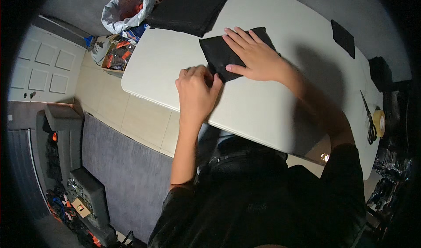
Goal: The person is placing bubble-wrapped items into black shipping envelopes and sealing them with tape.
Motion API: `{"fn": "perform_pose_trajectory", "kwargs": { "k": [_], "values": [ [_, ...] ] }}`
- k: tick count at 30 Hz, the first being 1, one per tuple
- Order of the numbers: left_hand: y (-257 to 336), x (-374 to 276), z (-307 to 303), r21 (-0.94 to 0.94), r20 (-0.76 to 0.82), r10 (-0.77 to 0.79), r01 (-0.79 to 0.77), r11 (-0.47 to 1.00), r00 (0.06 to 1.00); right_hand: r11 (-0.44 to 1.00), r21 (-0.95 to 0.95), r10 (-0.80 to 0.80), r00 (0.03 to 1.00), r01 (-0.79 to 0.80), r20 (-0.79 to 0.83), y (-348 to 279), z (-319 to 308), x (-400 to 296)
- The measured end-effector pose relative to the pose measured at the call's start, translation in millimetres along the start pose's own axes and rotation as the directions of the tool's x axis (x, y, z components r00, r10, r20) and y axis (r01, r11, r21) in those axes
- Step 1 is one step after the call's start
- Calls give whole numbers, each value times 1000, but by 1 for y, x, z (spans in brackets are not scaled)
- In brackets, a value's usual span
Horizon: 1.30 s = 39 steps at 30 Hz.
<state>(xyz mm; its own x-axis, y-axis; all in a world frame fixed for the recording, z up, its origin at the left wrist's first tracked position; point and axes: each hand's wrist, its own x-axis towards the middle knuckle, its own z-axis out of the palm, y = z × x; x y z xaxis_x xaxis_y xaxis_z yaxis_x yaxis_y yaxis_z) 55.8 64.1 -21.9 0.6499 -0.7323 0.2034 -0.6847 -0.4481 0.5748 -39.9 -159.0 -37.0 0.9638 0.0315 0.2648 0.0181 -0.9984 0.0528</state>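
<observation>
A small black flat piece (217, 55), perhaps a pouch or folded sheet, lies on the white table (260, 113). My right hand (253, 55) rests palm down across it, fingers spread. At its near left corner my left hand (197, 83) is curled, with the thumb by the edge. The left fingertips are hidden, so I cannot tell whether they pinch the material. Farther back on the same tabletop lies a stack of larger black sheets (194, 8).
Scissors (368, 123) and a tape roll (380, 123) lie at the table's right end. Another black piece (343, 38) is at the far right edge. A lined bin (128, 9) and a filled box (118, 57) stand beyond the left end. A grey sofa (88, 195) is at lower left.
</observation>
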Motion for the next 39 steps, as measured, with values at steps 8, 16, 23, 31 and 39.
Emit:
{"fn": "perform_pose_trajectory", "kwargs": {
  "k": [8, 16, 23, 31, 39],
  "values": [
    [-16, 14, -3, 257, 78, 429, -434, 864, 900, 999, 34, 34, 999, -35, 20, -5, -1, 2],
    [-34, 16, -2, 314, 168, 402, -435, 844, 900, 959, 276, 95, 993, -73, -69, 38, -8, 4],
    [-33, 15, -4, 262, 206, 341, -387, 884, 917, 815, 552, 282, 952, -173, -118, 58, -97, -98],
    [-39, 22, 0, 243, 222, 359, -408, 880, 907, 48, 747, 340, 714, -664, 613, -113, -165, -251],
    [-48, 28, -1, 227, 220, 372, -418, 880, 902, -514, 726, 602, 411, -457, 685, -212, -70, -363]
  ]
}}
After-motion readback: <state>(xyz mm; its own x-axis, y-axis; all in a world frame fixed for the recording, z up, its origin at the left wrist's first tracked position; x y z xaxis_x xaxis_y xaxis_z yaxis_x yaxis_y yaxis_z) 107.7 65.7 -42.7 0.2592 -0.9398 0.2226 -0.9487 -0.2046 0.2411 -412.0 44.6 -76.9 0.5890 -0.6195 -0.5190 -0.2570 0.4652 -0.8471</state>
